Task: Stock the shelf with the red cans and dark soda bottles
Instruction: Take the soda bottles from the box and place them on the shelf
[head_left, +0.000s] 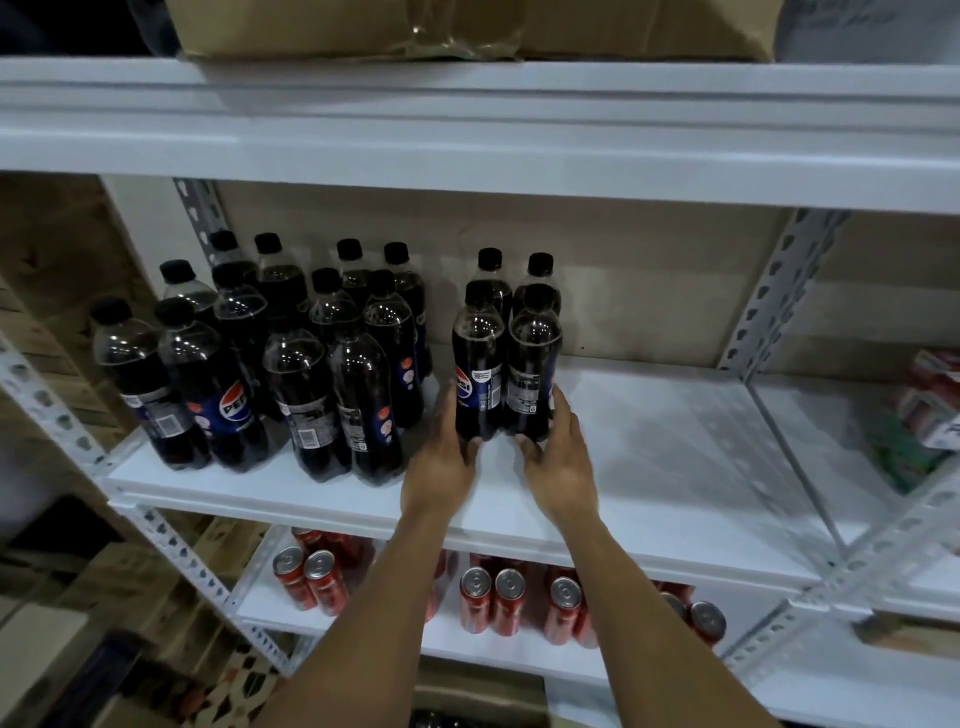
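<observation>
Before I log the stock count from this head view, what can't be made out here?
- Red cans on the lower shelf: rear rows hidden by the middle shelf board; some blocked by both forearms.
- Packages at right: blurred, cut by the frame edge.
- Cardboard box on top: cropped above.
- Rear bottles: labels hidden behind the pair both hands hold.

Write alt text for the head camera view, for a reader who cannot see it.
A person's left hand and right hand hold a pair of dark soda bottles upright on a white middle shelf, beside a larger group of the same bottles to the left. Red cans stand on the shelf below, and a cardboard box sits on top.
</observation>
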